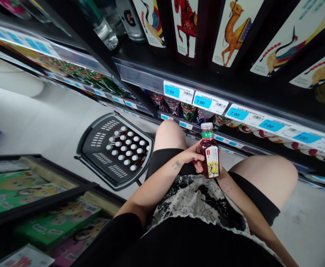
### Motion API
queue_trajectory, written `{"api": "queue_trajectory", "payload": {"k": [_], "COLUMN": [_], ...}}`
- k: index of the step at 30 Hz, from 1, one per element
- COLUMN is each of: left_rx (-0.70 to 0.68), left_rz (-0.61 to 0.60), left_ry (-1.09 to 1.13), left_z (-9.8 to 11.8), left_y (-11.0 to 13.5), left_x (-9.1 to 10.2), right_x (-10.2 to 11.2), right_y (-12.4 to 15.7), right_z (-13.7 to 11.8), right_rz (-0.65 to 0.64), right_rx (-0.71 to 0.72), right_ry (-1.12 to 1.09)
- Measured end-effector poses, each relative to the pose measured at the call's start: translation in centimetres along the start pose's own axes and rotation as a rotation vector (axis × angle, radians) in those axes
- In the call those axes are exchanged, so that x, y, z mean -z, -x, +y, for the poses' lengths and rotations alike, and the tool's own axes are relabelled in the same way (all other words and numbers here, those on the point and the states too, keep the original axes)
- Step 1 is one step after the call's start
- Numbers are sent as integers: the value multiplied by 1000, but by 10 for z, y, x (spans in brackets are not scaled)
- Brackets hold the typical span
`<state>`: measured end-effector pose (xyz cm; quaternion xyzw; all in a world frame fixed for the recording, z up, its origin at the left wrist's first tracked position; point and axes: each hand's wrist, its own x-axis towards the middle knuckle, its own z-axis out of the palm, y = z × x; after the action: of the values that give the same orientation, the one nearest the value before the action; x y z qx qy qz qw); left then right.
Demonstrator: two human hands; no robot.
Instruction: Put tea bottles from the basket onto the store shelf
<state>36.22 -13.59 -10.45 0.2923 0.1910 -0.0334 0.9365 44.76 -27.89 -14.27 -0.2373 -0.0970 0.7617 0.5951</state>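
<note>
The bottle (pixel 212 160) apparently hides most of the right grip (pixel 221 167).

- From where I stand, the shelf rack (pixel 201 78) runs before the person, upper bottles (pixel 236 31) side by side on it
- Price tags (pixel 211 102) sit along that shelf's front edge; lower bottles (pixel 189 112) line up beneath
- One bottle (pixel 212 159) is in the left hand (pixel 193 155), between the left knee (pixel 170 132) and right knee (pixel 280 172); the right hand (pixel 221 168) is mostly hidden behind it
- Left of the left knee, the basket (pixel 101 147) rests on the floor (pixel 59 115)
- Capped bottles (pixel 128 142) stand in rows inside it
- Farther left and behind, boxes (pixel 59 224) lie on a rack (pixel 79 193)
</note>
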Motion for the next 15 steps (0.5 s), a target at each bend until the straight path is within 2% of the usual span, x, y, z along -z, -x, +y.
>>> {"api": "queue_trajectory", "payload": {"k": [3,6,9,13,15], "left_rx": [56,97,118,128,120], "left_rz": [-115,-177,-200,-211,-223], "left_ry": [-61,-78,-87,-91,-80], "left_z": [-3,-3,-1,1,0], "left_y": [0,2,5,3,1], "left_x": [7,10,8,8,11], "right_x": [-4,-3,1,8,10], "right_y": [0,1,2,1,0], "right_z": [-3,-1,3,8,9], "right_rz": [10,15,5,-79,-70], "right_rx": [-7,11,45,101,101], "right_ry": [0,9,-10,-53,-58]}}
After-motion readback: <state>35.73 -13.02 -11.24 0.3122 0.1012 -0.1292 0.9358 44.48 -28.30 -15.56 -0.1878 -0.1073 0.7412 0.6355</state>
